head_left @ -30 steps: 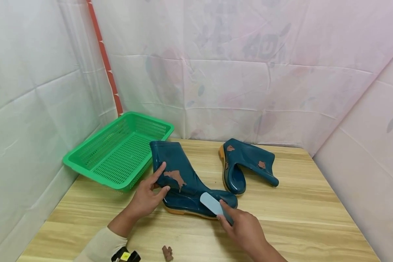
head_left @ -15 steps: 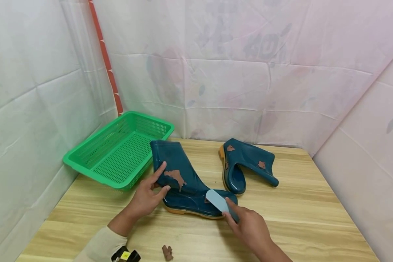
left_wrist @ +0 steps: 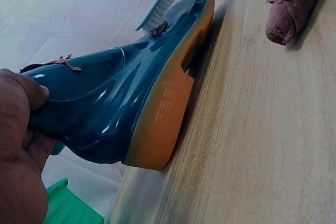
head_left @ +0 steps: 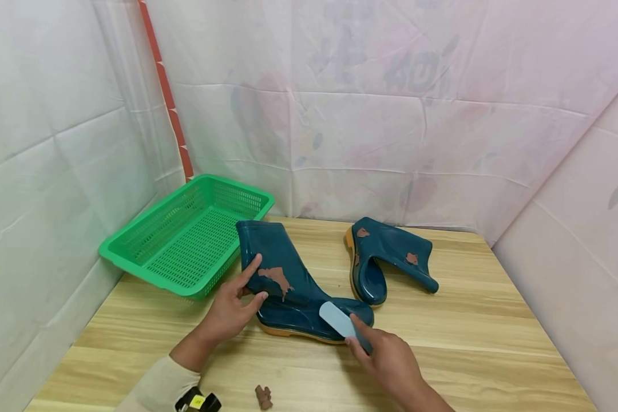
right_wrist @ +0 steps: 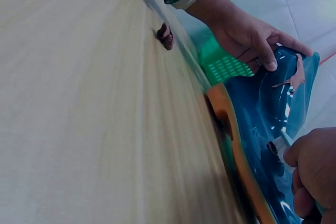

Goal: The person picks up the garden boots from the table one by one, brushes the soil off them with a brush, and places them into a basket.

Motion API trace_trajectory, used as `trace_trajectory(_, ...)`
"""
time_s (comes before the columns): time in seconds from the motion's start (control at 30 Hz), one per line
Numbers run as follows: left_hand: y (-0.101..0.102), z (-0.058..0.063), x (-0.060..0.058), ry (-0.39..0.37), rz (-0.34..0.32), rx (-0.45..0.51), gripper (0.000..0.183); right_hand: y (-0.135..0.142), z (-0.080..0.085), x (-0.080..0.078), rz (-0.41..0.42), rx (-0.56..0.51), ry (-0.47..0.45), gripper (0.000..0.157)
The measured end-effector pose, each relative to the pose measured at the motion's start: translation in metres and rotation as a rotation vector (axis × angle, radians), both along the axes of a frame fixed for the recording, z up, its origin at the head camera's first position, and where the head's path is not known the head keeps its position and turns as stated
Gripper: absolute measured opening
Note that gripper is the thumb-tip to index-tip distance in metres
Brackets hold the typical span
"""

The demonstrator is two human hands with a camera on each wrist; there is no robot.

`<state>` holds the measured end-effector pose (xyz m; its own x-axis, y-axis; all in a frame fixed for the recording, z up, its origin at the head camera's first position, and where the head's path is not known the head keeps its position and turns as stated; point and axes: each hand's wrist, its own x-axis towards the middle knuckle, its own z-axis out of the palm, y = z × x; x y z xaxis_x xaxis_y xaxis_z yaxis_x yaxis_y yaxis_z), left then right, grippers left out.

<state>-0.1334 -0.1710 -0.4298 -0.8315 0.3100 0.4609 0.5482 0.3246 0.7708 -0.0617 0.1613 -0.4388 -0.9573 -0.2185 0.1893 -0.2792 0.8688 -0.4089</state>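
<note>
A dark blue rain boot [head_left: 283,252] with an orange-tan sole lies on its side, a brown mud-like patch [head_left: 275,279] on its shaft. My left hand [head_left: 232,312] grips the shaft near the heel, thumb on the near face and other fingers partly hidden behind. My right hand [head_left: 388,360] holds a light blue brush [head_left: 337,320], its white bristles [left_wrist: 164,8] down on the boot's foot. Next to the bristles sits a small brown clump [left_wrist: 159,28], hidden under the brush in the head view.
A second blue boot [head_left: 391,246] with brown patches lies folded over at the back right. To the left is a green slotted basket [head_left: 195,292]. A brown clay-like lump [head_left: 263,397] rests near the table's front edge. Pale cloth walls enclose the back and sides.
The brush in my right hand slid right toward the boot's toe, baring a brown spot, then came partway back left over it. My left hand and the boot stay put.
</note>
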Motion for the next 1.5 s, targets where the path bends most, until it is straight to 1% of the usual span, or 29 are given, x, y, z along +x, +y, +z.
trace_trajectory(0.1,0.000,0.000,0.000,0.002,0.000,0.001,0.077,0.002,-0.001,0.001,0.021,-0.013,-0.002,0.047)
trace_trajectory(0.17,0.000,-0.001,0.000,-0.002,0.002,0.003,0.078,0.003,-0.001,0.001,0.017,-0.028,0.002,0.047)
trace_trajectory(0.3,0.000,-0.001,0.000,-0.007,0.006,0.004,0.077,0.006,0.002,0.000,-0.037,-0.052,0.023,0.049)
trace_trajectory(0.4,0.000,0.000,0.000,-0.015,0.004,0.005,0.077,0.008,0.003,-0.001,-0.076,-0.045,0.027,0.049)
trace_trajectory(0.47,0.001,0.000,0.001,-0.020,0.002,0.004,0.077,0.008,0.003,-0.001,-0.084,-0.033,0.006,0.049)
trace_trajectory(0.53,0.001,0.001,0.001,-0.026,0.001,0.003,0.077,0.007,0.003,0.000,-0.083,-0.025,-0.023,0.049)
trace_trajectory(0.6,0.001,0.001,0.001,-0.025,0.000,-0.002,0.077,0.006,0.001,0.000,-0.071,-0.022,-0.031,0.048)
trace_trajectory(0.77,0.001,0.001,0.000,-0.002,0.002,-0.011,0.077,0.000,-0.003,0.001,-0.013,-0.028,0.020,0.046)
trace_trajectory(0.83,0.001,0.001,0.000,0.004,0.003,-0.011,0.077,-0.002,-0.003,0.001,-0.004,-0.026,0.036,0.046)
trace_trajectory(0.9,0.000,0.001,0.000,0.001,0.004,-0.011,0.077,-0.003,-0.002,0.000,-0.009,-0.020,0.032,0.046)
trace_trajectory(1.13,0.000,0.001,0.000,-0.009,0.000,-0.008,0.078,0.006,0.008,-0.001,-0.084,-0.036,0.005,0.049)
trace_trajectory(1.23,0.000,0.001,0.000,-0.007,0.003,-0.009,0.078,0.008,0.008,-0.001,-0.096,-0.023,-0.014,0.048)
trace_trajectory(1.37,0.000,0.001,0.001,-0.013,0.011,-0.013,0.078,0.006,0.005,0.000,-0.082,-0.016,-0.054,0.047)
trace_trajectory(1.5,0.000,0.001,0.001,-0.021,0.012,-0.012,0.078,0.002,0.000,0.002,-0.032,-0.011,-0.057,0.047)
